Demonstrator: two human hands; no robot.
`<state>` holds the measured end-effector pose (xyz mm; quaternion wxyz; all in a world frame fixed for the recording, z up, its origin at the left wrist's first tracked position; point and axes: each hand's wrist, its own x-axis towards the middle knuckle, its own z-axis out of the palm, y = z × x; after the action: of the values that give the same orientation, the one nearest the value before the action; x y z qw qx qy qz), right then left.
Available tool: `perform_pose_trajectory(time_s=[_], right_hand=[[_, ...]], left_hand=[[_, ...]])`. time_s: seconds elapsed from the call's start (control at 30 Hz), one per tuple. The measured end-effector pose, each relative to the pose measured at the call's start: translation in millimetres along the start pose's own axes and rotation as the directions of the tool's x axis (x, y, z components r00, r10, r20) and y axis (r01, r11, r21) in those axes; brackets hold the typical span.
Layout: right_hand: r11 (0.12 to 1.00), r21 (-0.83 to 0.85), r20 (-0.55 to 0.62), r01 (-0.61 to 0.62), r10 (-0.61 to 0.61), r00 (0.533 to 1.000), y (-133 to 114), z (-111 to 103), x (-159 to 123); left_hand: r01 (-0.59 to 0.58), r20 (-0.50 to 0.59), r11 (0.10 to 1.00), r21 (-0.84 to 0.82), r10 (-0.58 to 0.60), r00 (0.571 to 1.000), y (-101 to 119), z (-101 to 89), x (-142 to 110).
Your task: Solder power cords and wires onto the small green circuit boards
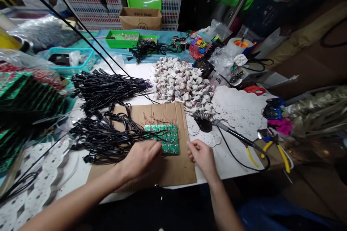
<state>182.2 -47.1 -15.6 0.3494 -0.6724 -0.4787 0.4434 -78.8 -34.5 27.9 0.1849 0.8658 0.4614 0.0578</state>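
A green circuit board (pixel 165 136) with thin red wires on it lies on a brown cardboard sheet (pixel 173 171) at the table's near edge. My left hand (pixel 142 158) rests at the board's near left corner, fingers curled and touching its edge. My right hand (pixel 202 156) hovers just right of the cardboard, its fingers pinched together; what they hold is too small to make out. A tangle of black cables (pixel 104 133) spreads over the cardboard's left side, close to my left hand.
A pile of small white parts (pixel 181 85) sits behind the cardboard. A soldering iron (pixel 230 131) and yellow-handled pliers (pixel 273 149) lie to the right. Stacked green boards (pixel 24 104) fill the left. Green trays (pixel 123 39), a cardboard box (pixel 141 18) and crates stand at the back.
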Motion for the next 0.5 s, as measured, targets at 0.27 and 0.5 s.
perform_pose_trajectory(time_s=[0.27, 0.5], right_hand=[[0.848, -0.432, 0.065, 0.306, -0.309, 0.949, -23.4, 36.1, 23.9], [0.862, -0.435, 0.034, 0.261, -0.274, 0.961, -42.4, 41.9, 86.8]], left_hand=[[0.116, 0.020, 0.986, 0.119, -0.119, 0.993, -18.5, 15.6, -56.7], [-0.022, 0.013, 1.000, -0.011, 0.022, 1.000, -32.2, 7.1, -42.1]])
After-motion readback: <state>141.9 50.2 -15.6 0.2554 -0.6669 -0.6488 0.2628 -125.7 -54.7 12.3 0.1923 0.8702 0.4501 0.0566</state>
